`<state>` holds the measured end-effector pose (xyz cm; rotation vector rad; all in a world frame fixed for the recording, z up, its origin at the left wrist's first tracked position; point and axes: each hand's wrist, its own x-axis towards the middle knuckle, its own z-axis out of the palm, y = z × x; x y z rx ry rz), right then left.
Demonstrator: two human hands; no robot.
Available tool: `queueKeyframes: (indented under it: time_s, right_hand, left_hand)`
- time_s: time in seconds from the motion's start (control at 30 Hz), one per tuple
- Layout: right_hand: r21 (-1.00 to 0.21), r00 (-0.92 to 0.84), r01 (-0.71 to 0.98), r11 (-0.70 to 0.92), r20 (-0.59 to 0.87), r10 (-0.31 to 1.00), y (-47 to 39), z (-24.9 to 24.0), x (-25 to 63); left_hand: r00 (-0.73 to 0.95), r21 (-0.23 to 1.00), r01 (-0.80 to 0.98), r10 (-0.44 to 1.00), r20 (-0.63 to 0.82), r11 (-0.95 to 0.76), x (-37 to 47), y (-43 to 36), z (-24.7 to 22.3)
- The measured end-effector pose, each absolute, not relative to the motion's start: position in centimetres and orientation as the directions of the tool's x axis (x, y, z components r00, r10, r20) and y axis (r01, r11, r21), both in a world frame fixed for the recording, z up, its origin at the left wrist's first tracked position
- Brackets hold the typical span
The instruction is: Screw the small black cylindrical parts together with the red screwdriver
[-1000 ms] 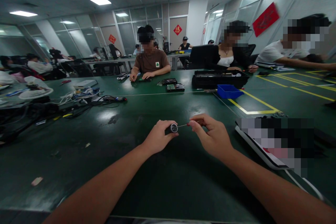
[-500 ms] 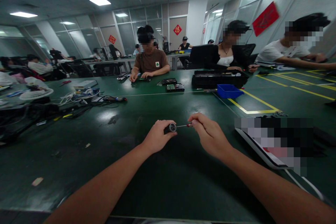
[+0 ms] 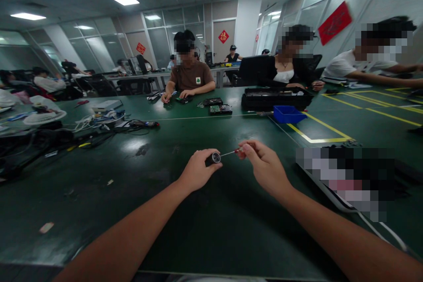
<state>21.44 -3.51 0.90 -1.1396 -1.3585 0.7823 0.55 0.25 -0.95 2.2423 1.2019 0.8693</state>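
My left hand [image 3: 198, 171] is wrapped round a black cylindrical part [image 3: 214, 158], its round, silver-rimmed end turned to the right. Between thumb and fingers, my right hand [image 3: 264, 165] grips a screwdriver [image 3: 236, 151] by its red handle. The thin shaft points left and slightly down, its tip at the rim of the round end; whether it touches cannot be told. Both hands are held above the green table [image 3: 211, 229].
Cables [image 3: 99, 139] lie at the left. Circuit boards [image 3: 220, 109], a blue bin [image 3: 288, 114] and a long black casing [image 3: 276, 99] stand farther back. A blurred-out device [image 3: 330, 189] is at the right. People sit across the table.
My right hand has risen slightly and turned, so the screwdriver now slopes down to the left instead of lying nearly level. The left hand and black part have barely shifted.
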Motion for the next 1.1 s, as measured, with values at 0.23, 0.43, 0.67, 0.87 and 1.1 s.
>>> queueKeyframes:
  time_s: [0.23, 0.43, 0.67, 0.87, 1.1]
  right_hand:
    - [-0.973, 0.232, -0.188, 0.132, 0.086, 0.969, -2.3, 0.4, 22.1]
    - [-0.913, 0.204, 0.215, 0.347, 0.389, 0.898, -3.5, 1.0, 21.7]
    - [-0.870, 0.125, 0.315, 0.378, 0.433, 0.893, -4.0, 1.1, 21.4]
    - [-0.838, 0.144, 0.415, 0.355, 0.446, 0.883, -4.5, 1.6, 21.2]
    - [-0.808, 0.121, 0.509, 0.296, 0.408, 0.905, -4.3, 1.9, 21.7]
  left_hand:
    - [0.469, 0.621, 0.562, 0.829, 0.305, -0.546, 0.5, 0.0, -0.3]
    - [0.461, 0.626, 0.564, 0.834, 0.302, -0.538, 0.6, 0.0, -0.2]
    - [0.465, 0.607, 0.580, 0.832, 0.302, -0.544, 0.7, 0.0, -0.3]
    - [0.419, 0.631, 0.593, 0.861, 0.288, -0.500, 0.6, 0.0, -0.4]
    - [0.426, 0.630, 0.581, 0.852, 0.305, -0.516, 0.6, 0.2, -0.8]
